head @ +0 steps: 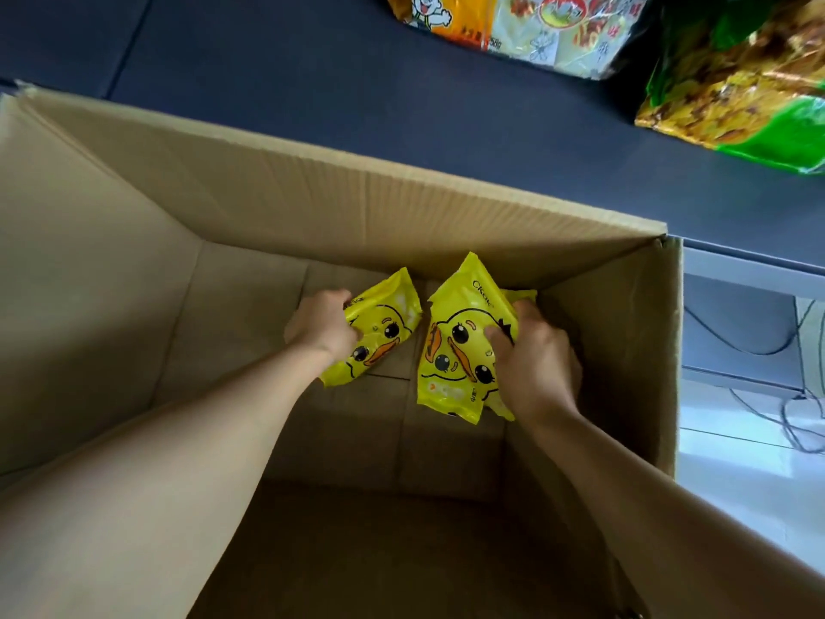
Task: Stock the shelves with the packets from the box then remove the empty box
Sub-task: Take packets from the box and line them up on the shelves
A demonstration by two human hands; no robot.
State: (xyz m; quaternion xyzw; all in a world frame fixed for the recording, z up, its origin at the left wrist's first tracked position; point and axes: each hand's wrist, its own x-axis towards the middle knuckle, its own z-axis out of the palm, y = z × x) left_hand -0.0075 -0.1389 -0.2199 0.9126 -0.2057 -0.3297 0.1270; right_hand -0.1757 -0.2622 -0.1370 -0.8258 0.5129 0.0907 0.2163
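Head view: one open cardboard box [339,203], both arms reaching down to its floor near the far wall; left hand [322,323] grips the edge of a single yellow duck packet [379,332], fingers curled round it. Right hand [533,359] pinches a bunch of yellow duck packets [460,341] toward the far right corner, thumb across the front one. Beyond the box's far wall, a dark shelf [312,73] carries snack bags [558,29] and a green-and-gold bag [736,96].
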